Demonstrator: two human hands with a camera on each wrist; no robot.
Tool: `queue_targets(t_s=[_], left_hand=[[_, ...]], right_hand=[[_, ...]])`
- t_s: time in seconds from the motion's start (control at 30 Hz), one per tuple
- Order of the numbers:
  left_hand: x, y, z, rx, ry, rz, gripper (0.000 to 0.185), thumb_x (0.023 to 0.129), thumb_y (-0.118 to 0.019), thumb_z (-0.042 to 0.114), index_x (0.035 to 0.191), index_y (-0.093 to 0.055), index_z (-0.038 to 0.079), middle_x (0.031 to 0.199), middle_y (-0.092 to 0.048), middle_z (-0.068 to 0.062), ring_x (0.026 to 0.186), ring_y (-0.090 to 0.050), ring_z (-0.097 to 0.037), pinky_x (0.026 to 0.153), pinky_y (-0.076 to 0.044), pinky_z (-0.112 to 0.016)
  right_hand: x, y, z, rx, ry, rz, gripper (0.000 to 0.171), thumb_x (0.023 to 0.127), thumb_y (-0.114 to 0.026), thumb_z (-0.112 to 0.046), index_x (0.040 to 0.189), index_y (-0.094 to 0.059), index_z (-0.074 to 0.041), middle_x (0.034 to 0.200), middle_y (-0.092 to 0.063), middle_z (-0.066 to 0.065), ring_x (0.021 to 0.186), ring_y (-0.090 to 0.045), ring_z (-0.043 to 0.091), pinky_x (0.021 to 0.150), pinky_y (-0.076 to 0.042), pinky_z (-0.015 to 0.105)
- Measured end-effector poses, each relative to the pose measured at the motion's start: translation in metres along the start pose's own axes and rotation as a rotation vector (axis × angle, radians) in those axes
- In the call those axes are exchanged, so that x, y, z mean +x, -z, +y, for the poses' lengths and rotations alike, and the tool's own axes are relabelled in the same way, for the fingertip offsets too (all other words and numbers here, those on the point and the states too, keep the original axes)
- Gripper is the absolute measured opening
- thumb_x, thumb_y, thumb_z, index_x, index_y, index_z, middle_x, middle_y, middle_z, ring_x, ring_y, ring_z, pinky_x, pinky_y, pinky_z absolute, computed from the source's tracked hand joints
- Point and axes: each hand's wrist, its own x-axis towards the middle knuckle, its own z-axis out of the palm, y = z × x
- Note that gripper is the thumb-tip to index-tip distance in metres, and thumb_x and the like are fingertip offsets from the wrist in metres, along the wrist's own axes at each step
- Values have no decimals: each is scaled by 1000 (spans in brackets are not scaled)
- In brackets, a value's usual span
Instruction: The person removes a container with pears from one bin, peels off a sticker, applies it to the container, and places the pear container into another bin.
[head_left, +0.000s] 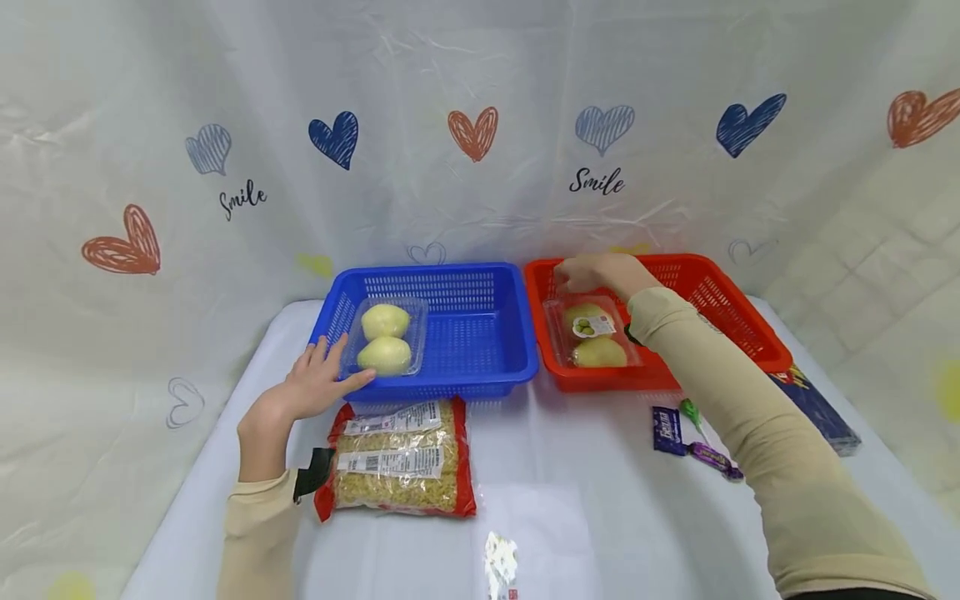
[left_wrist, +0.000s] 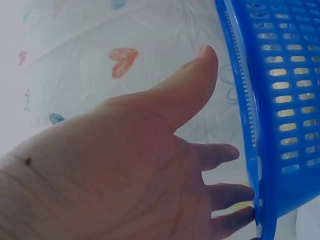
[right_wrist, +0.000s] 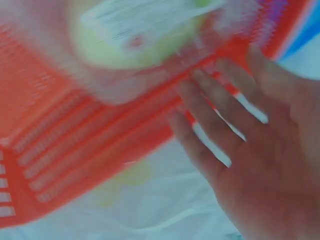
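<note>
One clear pack of pears (head_left: pixel 385 336) already lies in the blue basket (head_left: pixel 480 350) with the left hand (head_left: pixel 318 385) flat and open at its near-left rim, while the right hand (head_left: pixel 600 273), fingers spread and holding nothing, hovers over the second pear pack (head_left: pixel 594 337) in the red basket (head_left: pixel 720 308); the pasta bag (head_left: pixel 397 458) remains on the table in front.

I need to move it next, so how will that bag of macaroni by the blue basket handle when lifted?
The macaroni bag lies flat and full of small loose pasta, so it will probably sag and shift if gripped at one end. Its glossy clear film looks slippery. It seems fairly heavy for its size and unlikely to roll.
</note>
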Motion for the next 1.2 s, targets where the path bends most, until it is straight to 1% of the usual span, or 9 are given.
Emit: queue_targets(t_s=[0.13, 0.23, 0.43, 0.57, 0.7, 0.8, 0.87, 1.0, 1.2], left_hand=[[3, 0, 6, 16, 10, 14, 98, 103, -47, 60, 162, -6, -7, 164, 4, -42, 153, 7, -61, 122, -6, -76], [3, 0, 2, -26, 60, 3, 99, 103, -49, 58, 162, -1, -5, 162, 20, -41, 152, 19, -58, 122, -1, -76], [-1, 5, -12, -79, 155, -57, 100, 103, -48, 59, 163, 4, -2, 156, 35, -40, 149, 22, -63, 116, -3, -82], [1, 3, -9, -96, 152, -67, 99, 103, -47, 61, 164, 2, 1, 156, 35, -40, 148, 18, -65, 115, -6, -84], [7, -2, 1, -98, 143, -73, 97, 103, -48, 60, 164, 0, 3, 158, 34, -39, 150, 17, -63, 115, -8, -84], [10, -6, 6, -104, 134, -67, 95, 103, -48, 58, 165, -1, 4, 159, 34, -38, 150, 16, -62, 116, -10, -83], [11, -7, 8, -109, 131, -63, 93, 104, -48, 57, 165, -2, 4, 159, 34, -37, 151, 16, -62, 117, -10, -82], [10, -7, 7, -115, 132, -52, 92, 104, -49, 55, 165, -3, 4, 160, 32, -37, 151, 16, -61, 117, -11, -82], [8, -3, 2, -108, 150, -57, 93, 103, -49, 58, 165, -3, 5, 160, 32, -38, 152, 15, -61, 116, -13, -82]], right_hand=[[4, 12, -32, -104, 9, 302, 15, 100, -53, -10, 98, -67, -5, 100, -71, 17, 96, -68, 38, 88, -56, 54], [22, 15, -61, -109, 52, 393, 17, 101, -52, -12, 102, -68, -9, 104, -74, 14, 103, -70, 37, 90, -57, 55], [87, 5, -129, 85, 192, 194, 37, 109, -46, -34, 131, -57, -6, 129, -66, 13, 120, -63, 28, 107, -51, 46], [108, 7, -165, 228, 144, 18, 74, 108, -39, -55, 162, -27, -6, 166, -36, 14, 155, -36, 29, 129, -30, 44], [116, 10, -180, 292, 63, -102, 86, 105, -34, -65, 166, -8, -11, 175, -12, 9, 162, -17, 28, 132, -21, 44], [123, 8, -182, 317, 57, -122, 82, 106, -34, -63, 166, -15, -11, 173, -20, 10, 155, -34, 28, 124, -38, 43], [129, 5, -180, 325, 47, -103, 70, 109, -34, -54, 162, -28, -9, 162, -41, 14, 134, -55, 26, 105, -53, 38], [136, 0, -168, 349, -4, -65, 40, 111, -38, -27, 143, -53, -6, 120, -66, 13, 92, -61, 21, 77, -54, 32], [149, -5, -158, 422, 25, -130, 34, 110, -44, -23, 117, -71, -4, 118, -74, 12, 107, -70, 23, 94, -60, 38]])
